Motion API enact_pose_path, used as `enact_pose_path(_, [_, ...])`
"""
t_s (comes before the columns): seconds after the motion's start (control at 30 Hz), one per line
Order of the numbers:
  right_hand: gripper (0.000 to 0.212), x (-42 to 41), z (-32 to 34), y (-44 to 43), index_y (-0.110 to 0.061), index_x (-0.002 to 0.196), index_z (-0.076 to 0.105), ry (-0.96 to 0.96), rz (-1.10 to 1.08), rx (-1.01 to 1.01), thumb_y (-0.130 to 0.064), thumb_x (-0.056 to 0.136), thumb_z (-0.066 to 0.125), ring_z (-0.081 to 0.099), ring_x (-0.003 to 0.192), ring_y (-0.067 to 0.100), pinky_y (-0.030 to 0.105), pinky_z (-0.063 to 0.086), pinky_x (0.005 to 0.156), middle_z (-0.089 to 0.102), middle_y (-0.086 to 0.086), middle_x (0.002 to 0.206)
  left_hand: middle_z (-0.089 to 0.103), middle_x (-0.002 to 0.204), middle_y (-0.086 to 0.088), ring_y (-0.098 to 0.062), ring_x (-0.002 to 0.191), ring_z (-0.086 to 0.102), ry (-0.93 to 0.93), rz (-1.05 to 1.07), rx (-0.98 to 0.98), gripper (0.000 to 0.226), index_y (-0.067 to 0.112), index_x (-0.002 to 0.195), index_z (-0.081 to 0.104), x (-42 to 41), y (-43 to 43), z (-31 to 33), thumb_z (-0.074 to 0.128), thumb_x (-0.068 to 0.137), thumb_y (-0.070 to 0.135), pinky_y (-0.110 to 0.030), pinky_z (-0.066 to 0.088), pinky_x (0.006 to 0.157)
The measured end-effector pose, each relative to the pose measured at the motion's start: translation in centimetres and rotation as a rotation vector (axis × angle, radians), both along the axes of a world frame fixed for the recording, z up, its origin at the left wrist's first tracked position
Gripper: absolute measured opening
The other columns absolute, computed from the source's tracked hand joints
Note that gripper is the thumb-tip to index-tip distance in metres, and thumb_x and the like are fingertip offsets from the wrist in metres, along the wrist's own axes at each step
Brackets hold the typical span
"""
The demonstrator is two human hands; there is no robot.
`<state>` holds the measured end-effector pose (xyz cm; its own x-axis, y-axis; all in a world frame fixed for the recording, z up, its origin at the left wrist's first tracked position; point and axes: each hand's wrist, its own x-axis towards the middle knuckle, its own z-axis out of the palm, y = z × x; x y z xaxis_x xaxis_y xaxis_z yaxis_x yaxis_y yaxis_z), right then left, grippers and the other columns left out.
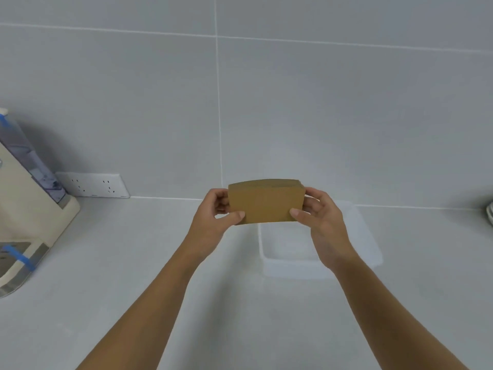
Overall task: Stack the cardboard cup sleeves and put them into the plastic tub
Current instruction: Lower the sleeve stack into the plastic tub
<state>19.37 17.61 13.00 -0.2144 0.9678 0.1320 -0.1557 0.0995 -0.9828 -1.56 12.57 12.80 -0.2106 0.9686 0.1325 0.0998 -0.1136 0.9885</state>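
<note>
- Two bare hands hold a flat stack of tan cardboard cup sleeves point(265, 201) upright above a pale grey countertop point(133, 276), one hand at each short end.
- The left hand point(216, 217) is closed on the stack's left end, thumb pressed on the near face, fingers curled behind the edge.
- The right hand point(320, 217) clamps the right end the same way, thumb on the front, fingers wrapped behind.
- The sleeves are matte, smooth-faced card, gently arched along the top and tapering downward; layered edges show at the top rim, though their number cannot be counted.
- Just below and behind the stack sits a translucent white rectangular plastic tub point(288, 265) with rounded corners; the right forearm covers part of its right side, and the stack hides its far left corner.
- At left, a beige appliance with a clear bluish tank and strips of blue tape point(32, 198) is cut off by the frame edge.
- A white double wall socket point(93, 184) sits low on the glossy grey tiled wall point(320, 102).
- At far right, a sliver of stacked white dishes point(489, 213) is too cropped to identify fully.
</note>
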Motion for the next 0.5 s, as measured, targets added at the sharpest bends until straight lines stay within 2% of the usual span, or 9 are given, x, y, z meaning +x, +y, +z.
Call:
enact_pose_path(0.1, [0.039, 2.3, 0.2, 1.2, -0.025, 0.103, 0.059, 0.022, -0.058, -0.03, 0.001, 0.075, 0.068, 0.068, 0.086, 0.009, 0.016, 0.053, 0.067, 0.072, -0.002, 0.095, 0.063, 0.099, 0.0, -0.005, 0.085, 0.062, -0.075, -0.032, -0.029, 0.03, 0.022, 0.099, 0.056, 2.7, 1.9, -0.1, 0.068, 0.072, 0.016, -0.017, 0.049, 0.071])
enact_pose_path(0.17, [0.038, 3.6, -0.1, 1.8, -0.021, 0.105, 0.058, 0.025, -0.086, -0.085, 0.0, 0.075, 0.068, 0.069, 0.084, 0.008, 0.016, 0.052, 0.067, 0.073, -0.001, 0.093, 0.063, 0.093, 0.002, 0.002, 0.08, 0.063, -0.109, -0.027, -0.096, 0.028, 0.021, 0.103, 0.056, 4.2, 3.2, -0.5, 0.067, 0.078, 0.012, -0.013, 0.046, 0.069])
enact_pose_path(0.27, [0.037, 5.2, -1.1, 2.7, -0.013, 0.111, 0.056, -0.014, -0.129, -0.195, -0.003, 0.077, 0.067, 0.067, 0.08, 0.007, 0.021, 0.046, 0.072, 0.071, 0.001, 0.093, 0.063, 0.094, 0.001, -0.012, 0.092, 0.062, -0.14, 0.04, -0.256, 0.039, 0.016, 0.116, 0.053, 6.3, 4.9, -1.6, 0.066, 0.08, 0.019, -0.021, 0.042, 0.078])
enact_pose_path(0.33, [0.038, 6.1, -1.9, 3.5, -0.009, 0.114, 0.056, -0.038, -0.165, -0.29, -0.006, 0.078, 0.066, 0.062, 0.087, 0.012, 0.027, 0.044, 0.08, 0.066, 0.004, 0.099, 0.061, 0.103, -0.003, -0.018, 0.095, 0.06, -0.129, 0.077, -0.362, 0.042, 0.014, 0.118, 0.052, 7.6, 5.8, -2.5, 0.066, 0.08, 0.022, -0.027, 0.046, 0.084])
enact_pose_path(0.4, [0.037, 6.6, -2.7, 4.4, -0.006, 0.114, 0.056, -0.064, -0.192, -0.389, -0.007, 0.079, 0.066, 0.058, 0.095, 0.018, 0.03, 0.042, 0.085, 0.063, 0.006, 0.103, 0.061, 0.107, -0.007, -0.02, 0.093, 0.06, -0.118, 0.08, -0.452, 0.038, 0.008, 0.113, 0.055, 8.7, 6.4, -3.2, 0.065, 0.08, 0.023, -0.034, 0.05, 0.089])
enact_pose_path(0.5, [0.032, 7.4, -3.6, 5.5, -0.002, 0.111, 0.058, -0.117, -0.193, -0.512, -0.006, 0.08, 0.064, 0.056, 0.098, 0.024, 0.03, 0.042, 0.082, 0.061, 0.012, 0.109, 0.06, 0.095, -0.009, -0.021, 0.082, 0.057, -0.08, 0.077, -0.548, 0.024, 0.002, 0.096, 0.06, 10.1, 7.4, -4.1, 0.061, 0.081, 0.021, -0.039, 0.05, 0.09])
